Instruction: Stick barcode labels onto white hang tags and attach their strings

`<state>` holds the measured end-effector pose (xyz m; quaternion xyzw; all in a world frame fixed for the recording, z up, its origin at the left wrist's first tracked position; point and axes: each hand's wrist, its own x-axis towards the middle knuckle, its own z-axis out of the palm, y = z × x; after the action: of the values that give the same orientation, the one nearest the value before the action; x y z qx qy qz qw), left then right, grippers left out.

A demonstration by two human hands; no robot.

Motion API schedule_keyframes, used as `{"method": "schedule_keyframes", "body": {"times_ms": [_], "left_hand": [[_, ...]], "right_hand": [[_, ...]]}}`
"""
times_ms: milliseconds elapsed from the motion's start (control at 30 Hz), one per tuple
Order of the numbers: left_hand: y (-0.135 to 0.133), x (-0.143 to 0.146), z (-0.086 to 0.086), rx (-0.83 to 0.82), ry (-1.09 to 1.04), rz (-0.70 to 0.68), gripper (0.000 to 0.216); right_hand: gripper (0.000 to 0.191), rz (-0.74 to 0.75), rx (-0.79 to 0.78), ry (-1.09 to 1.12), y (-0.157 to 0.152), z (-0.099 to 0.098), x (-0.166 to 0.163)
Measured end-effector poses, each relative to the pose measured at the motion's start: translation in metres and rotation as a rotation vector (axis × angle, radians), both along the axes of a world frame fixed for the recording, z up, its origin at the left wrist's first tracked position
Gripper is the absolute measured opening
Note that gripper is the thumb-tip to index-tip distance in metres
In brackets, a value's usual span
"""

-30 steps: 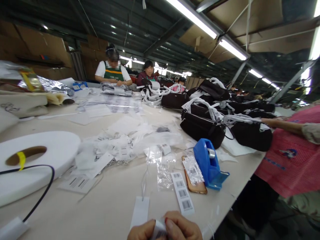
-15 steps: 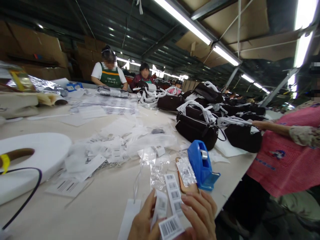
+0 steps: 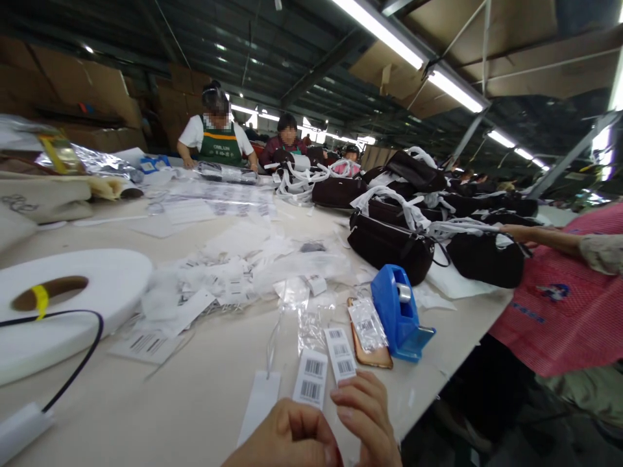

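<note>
Lowered since half a second ago, both hands. Head view: left hand [image 3: 287, 434] curled closed, pinching lower end of barcode label strip [image 3: 311, 379] above table [image 3: 121, 415]; right hand [image 3: 367, 415] fingers touching second strip [image 3: 341, 353]. Probably early: heap of loose tags [image 3: 219, 285] untouched, beside blue tape dispenser [image 3: 399, 311].

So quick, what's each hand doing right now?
Left hand: curled shut, pinching a white barcode label at its lower end.
Right hand: fingers bent, tips by the barcode strip; whether it grips it cannot be told.
</note>
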<state>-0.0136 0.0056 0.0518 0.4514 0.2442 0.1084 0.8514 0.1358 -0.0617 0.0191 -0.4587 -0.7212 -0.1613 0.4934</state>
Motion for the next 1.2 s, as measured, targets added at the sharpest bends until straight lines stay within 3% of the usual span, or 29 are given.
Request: {"method": "schedule_keyframes", "body": {"times_ms": [233, 467, 700, 767, 867, 1067, 1200], "left_hand": [[-0.004, -0.003, -0.007, 0.038, 0.042, -0.043, 0.021], [-0.003, -0.006, -0.011, 0.028, 0.078, -0.036, 0.018], [-0.005, -0.004, 0.005, -0.113, 0.097, 0.055, 0.022], [-0.001, -0.015, 0.01, -0.007, 0.158, 0.143, 0.024], [0.01, -0.048, 0.013, 0.338, 0.353, 0.256, 0.026], [0.013, -0.129, 0.0, 0.683, 0.859, 0.105, 0.019], [0.005, -0.143, -0.002, 0.951, 1.155, -0.031, 0.014]], "right_hand": [[0.04, 0.053, -0.067, 0.088, -0.003, -0.011, -0.005], [0.047, 0.106, 0.044, 0.138, 0.005, -0.004, -0.007], [0.027, 0.095, -0.058, 0.136, -0.003, -0.014, -0.014], [0.023, 0.077, -0.071, 0.209, -0.005, -0.018, -0.018], [0.018, 0.017, -0.097, 0.344, -0.008, -0.023, -0.021], [0.022, 0.018, -0.17, 0.394, -0.011, -0.04, -0.016], [0.028, 0.076, -0.166, 0.389, -0.005, -0.051, -0.019]]}}
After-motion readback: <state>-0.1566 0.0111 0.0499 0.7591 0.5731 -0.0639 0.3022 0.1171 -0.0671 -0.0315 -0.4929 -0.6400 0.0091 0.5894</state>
